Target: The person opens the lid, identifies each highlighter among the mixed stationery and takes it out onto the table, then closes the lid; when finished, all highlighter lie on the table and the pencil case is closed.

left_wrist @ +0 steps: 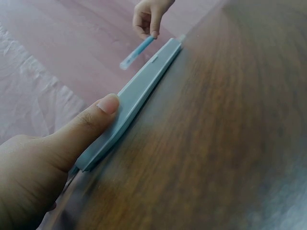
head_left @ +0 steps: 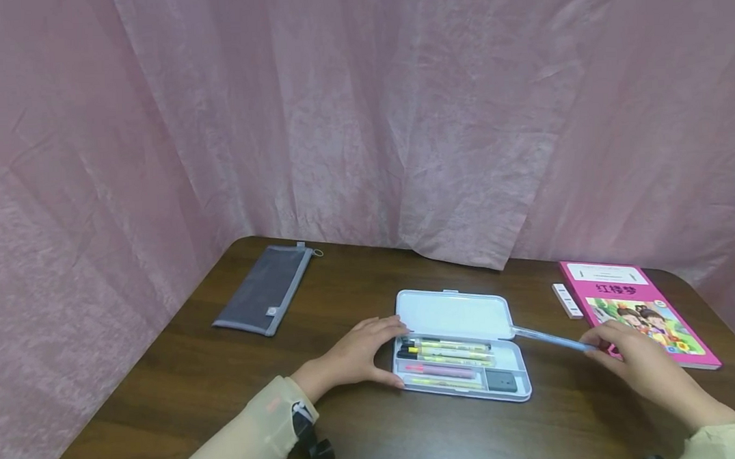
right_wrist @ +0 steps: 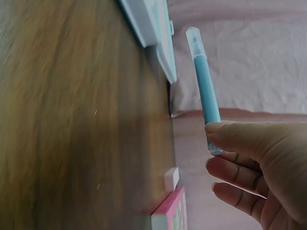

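An open pale blue pencil case (head_left: 454, 315) lies on the table with its lid folded back. Several pens with yellow markings (head_left: 449, 354), a pinkish-purple pen (head_left: 447, 372) and a dark grey block (head_left: 501, 381) lie in its compartments. My left hand (head_left: 360, 353) holds the case's left end, thumb at the front side and fingers at the back near the hinge. Between thumb and fingertips, my right hand (head_left: 638, 361) pinches one end of a blue pen (right_wrist: 207, 88) with a clear cap. The capped end points left, overlapping the case's right edge in the head view.
A grey mesh zip pouch (head_left: 262, 289) lies at the back left of the table (head_left: 327, 436). Toward the right are a pink book (head_left: 616, 290) with a picture cover and a small white block (head_left: 566, 301) beside it. A pink curtain (head_left: 338, 121) hangs behind the table.
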{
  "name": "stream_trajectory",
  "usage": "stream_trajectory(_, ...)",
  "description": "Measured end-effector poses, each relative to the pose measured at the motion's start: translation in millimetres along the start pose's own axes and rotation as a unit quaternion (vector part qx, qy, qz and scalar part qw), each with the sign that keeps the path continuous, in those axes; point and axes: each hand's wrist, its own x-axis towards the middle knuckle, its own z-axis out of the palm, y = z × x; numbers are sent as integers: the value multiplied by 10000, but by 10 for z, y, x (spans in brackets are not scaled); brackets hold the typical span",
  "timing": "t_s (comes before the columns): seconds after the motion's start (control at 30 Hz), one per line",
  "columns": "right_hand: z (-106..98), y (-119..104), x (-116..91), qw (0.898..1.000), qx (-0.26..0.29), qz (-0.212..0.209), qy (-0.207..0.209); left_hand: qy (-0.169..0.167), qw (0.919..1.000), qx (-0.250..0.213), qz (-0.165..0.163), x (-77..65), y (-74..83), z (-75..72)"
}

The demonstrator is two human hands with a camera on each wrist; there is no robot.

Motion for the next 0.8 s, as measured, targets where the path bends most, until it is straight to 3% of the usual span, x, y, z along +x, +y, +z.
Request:
stream_trajectory(0.2,36,115,-87,9999,-86,107,-51,29,10000,6,18,0,-4,0)
stream_trajectory(0.5,162,258,-158,9995,98,-204,212,58,10000,10,40,3,-5,4)
stream_trajectory(0.8,239,295,-222,9999,-47,-26,106,98,9999,72,56,0,-3,8)
